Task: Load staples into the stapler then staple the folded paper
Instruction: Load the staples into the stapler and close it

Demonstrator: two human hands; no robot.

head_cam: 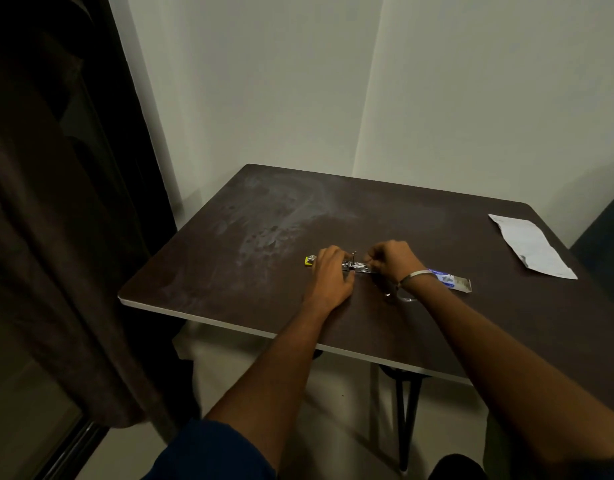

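A small stapler (354, 266) with a yellow end lies opened flat on the dark brown table (229, 271), its metal magazine showing between my hands. My left hand (331, 275) presses down on its left half. My right hand (390, 259) is pinched at the magazine's right end; whether staples are in the fingers is too small to tell. A blue and white staple box (452, 280) lies just right of my right wrist, partly hidden by it. The folded white paper (532, 245) rests near the table's right edge, away from both hands.
A dark curtain (56, 220) hangs at the left beside the table. Pale walls stand behind the table. The table's near edge (264, 332) runs under my forearms, with black legs below. A metal bangle circles my right wrist.
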